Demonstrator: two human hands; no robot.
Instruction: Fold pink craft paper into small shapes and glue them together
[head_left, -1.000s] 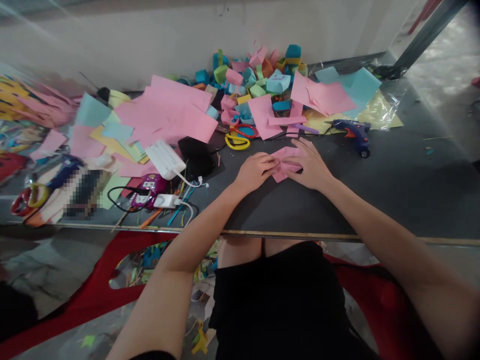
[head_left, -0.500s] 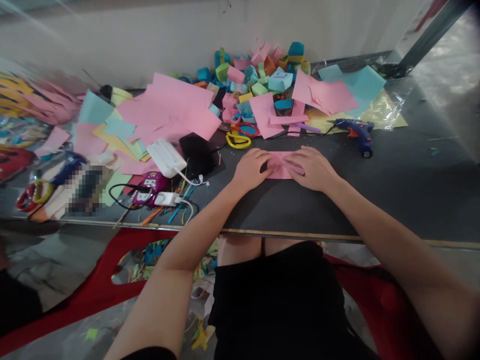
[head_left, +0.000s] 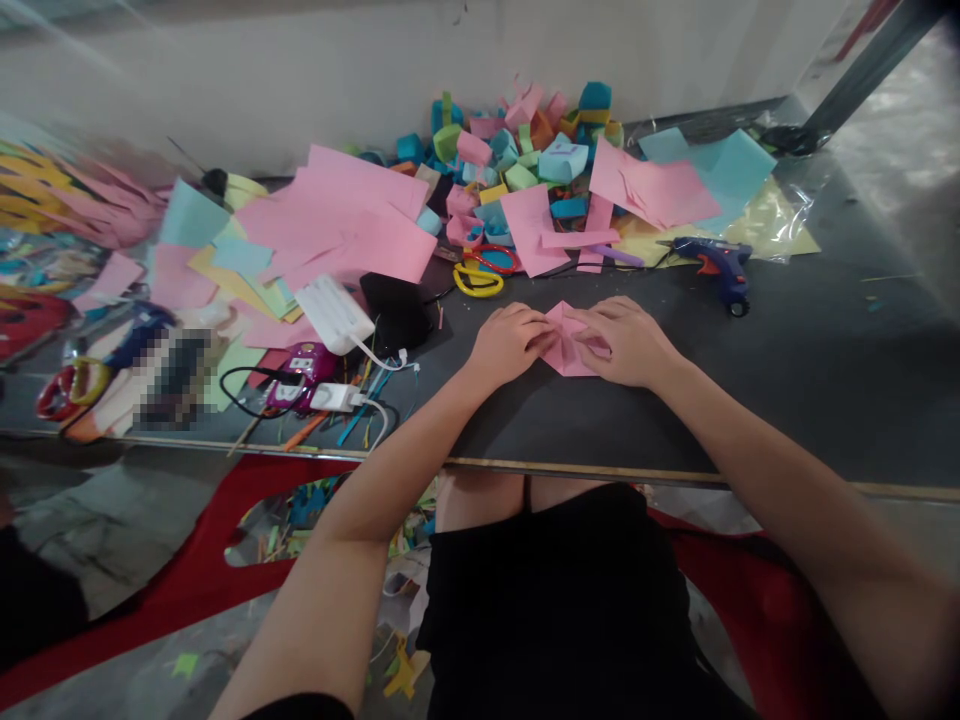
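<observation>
A small folded piece of pink paper (head_left: 568, 358) lies on the dark table in front of me, with creases meeting near its middle and a point at its far edge. My left hand (head_left: 514, 340) grips its left side, fingers bent over the paper. On the right side, my right hand (head_left: 622, 340) holds the paper between thumb and fingers. Both hands cover parts of it, so its full outline is hidden. Beyond the left hand lie scissors (head_left: 478, 282) with yellow and red handles.
A blue glue gun (head_left: 716, 265) rests to the right. Pink sheets (head_left: 352, 215) and a pile of folded coloured paper pieces (head_left: 517, 150) lie at the back. A white power adapter (head_left: 334, 315), a purple socket block (head_left: 304, 375) and cables are on the left. The table edge (head_left: 585, 470) runs before me.
The pink paper has gone from a flat strip-like rectangle to a shape with a pointed far edge and a lower near edge. My hands have shifted slightly with it.
</observation>
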